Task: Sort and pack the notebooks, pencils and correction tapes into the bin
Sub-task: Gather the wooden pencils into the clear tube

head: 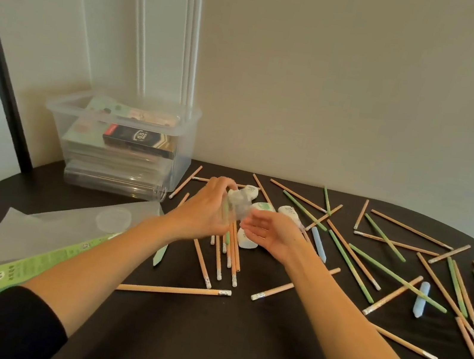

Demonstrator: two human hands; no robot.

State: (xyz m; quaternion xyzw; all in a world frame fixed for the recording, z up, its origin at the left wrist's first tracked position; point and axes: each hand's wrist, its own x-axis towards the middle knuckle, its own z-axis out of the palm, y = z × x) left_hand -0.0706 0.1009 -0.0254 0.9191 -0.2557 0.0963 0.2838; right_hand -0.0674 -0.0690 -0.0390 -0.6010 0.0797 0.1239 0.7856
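The left hand (209,207) grips a bundle of pencils (233,250) whose eraser ends point back towards the person. The right hand (270,232) is just beside it, fingers loosely curled and palm turned to the left, holding nothing clear. A blurred clear wrapper (236,206) sits between the hands. White tapes (262,207) lie just beyond and under the hands. Loose pencils (384,237) scatter across the worktop (201,345) right of the right hand. The bin (103,182), holding notebooks (80,132), stands beyond the left hand.

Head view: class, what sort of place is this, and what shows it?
Likely a home or office room: a dark table against a plain wall, pencils scattered on it, a clear bin.
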